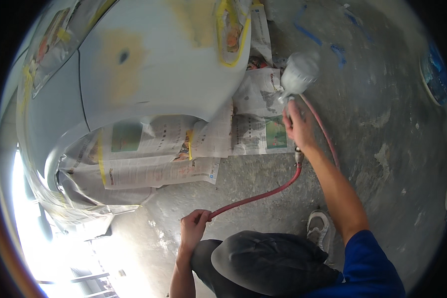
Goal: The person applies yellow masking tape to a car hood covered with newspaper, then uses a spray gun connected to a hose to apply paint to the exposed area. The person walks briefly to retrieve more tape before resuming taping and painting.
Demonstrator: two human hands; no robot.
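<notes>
My right hand [297, 124] grips a gravity-feed spray gun, whose pale paint cup [300, 72] sits on top, slightly blurred. A red air hose [260, 195] joins the gun through a metal coupling [299, 155] below that hand. Farther along, my left hand [193, 225] has the hose pinched between thumb and fingers. To the left of the gun lies a grey primed car body panel [164, 78], with a yellowish filler patch [113, 63] around a dark spot. Yellow masking tape borders a papered lamp opening [231, 35] at the panel's end.
Masking newspaper [160, 171] covers the wheel arch area and reaches the concrete floor [253, 173]. Clear plastic film [52, 201] wraps the car at left. The hose runs on behind my right forearm. Blue tape scraps [307, 33] lie on the floor. My shoe [319, 229] is below.
</notes>
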